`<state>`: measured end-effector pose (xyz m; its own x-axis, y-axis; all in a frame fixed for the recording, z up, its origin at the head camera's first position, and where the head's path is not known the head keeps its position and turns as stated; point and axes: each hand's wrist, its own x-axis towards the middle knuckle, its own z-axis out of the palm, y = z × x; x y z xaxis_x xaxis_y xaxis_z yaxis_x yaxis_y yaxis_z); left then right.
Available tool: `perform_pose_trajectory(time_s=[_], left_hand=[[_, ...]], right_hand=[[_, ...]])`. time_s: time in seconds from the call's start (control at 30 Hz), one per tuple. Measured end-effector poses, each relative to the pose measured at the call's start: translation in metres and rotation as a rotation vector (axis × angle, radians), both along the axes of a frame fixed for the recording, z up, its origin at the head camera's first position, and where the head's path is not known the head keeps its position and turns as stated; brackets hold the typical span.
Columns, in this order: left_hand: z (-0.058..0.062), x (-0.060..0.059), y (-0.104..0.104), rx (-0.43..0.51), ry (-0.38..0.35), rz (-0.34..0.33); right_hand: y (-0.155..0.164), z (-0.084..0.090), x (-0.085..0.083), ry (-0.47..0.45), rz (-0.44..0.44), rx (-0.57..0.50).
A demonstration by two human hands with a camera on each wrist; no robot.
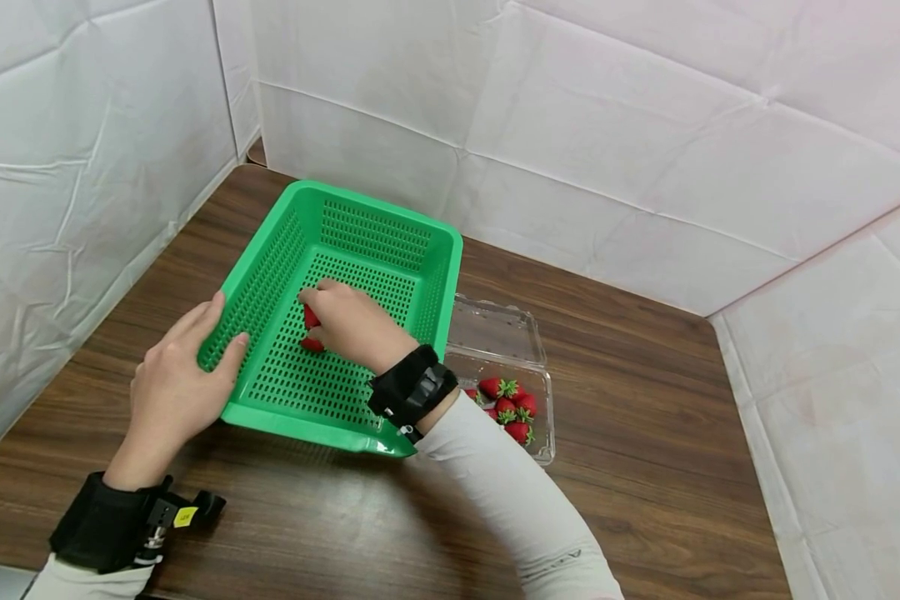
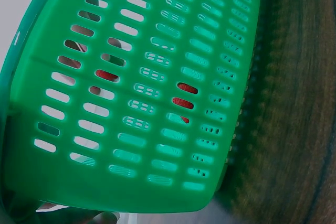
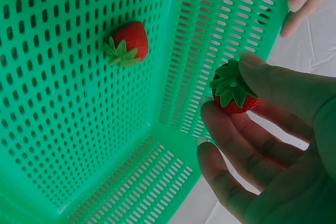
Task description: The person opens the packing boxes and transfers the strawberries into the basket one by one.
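Head view shows our right hand (image 1: 352,321) inside the green perforated plastic basket (image 1: 378,218), its grip pinching a red strawberry with green leaves (image 3: 234,92) between thumb and fingertips, just above the basket floor. A second red strawberry (image 3: 127,43) lies on that floor at about ten o'clock from the held one. Our left hand (image 1: 176,379) curls over the basket's nine-o'clock rim, tilting it on the dark wooden counter (image 1: 645,433). At four o'clock sits a clear plastic clamshell box (image 1: 506,354) with more strawberries (image 1: 512,408).
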<state>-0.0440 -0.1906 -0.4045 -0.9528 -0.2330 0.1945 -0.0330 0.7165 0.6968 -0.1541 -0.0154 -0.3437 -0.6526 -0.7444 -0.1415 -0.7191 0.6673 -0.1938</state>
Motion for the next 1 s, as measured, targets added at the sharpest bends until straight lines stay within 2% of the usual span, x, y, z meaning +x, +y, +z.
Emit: perform_pose_trajectory(time_s=[0.4, 0.63, 1.0], left_hand=[[0.001, 0.001, 0.002, -0.003, 0.008, -0.005], [0.001, 0.002, 0.002, -0.002, 0.012, -0.006], [0.001, 0.001, 0.002, 0.001, 0.017, -0.003]], right_hand=[[-0.002, -0.013, 0.0, -0.036, -0.002, 0.038], [0.0, -0.019, 0.0, -0.003, 0.019, 0.052], [0.002, -0.028, -0.001, -0.003, 0.027, 0.07]])
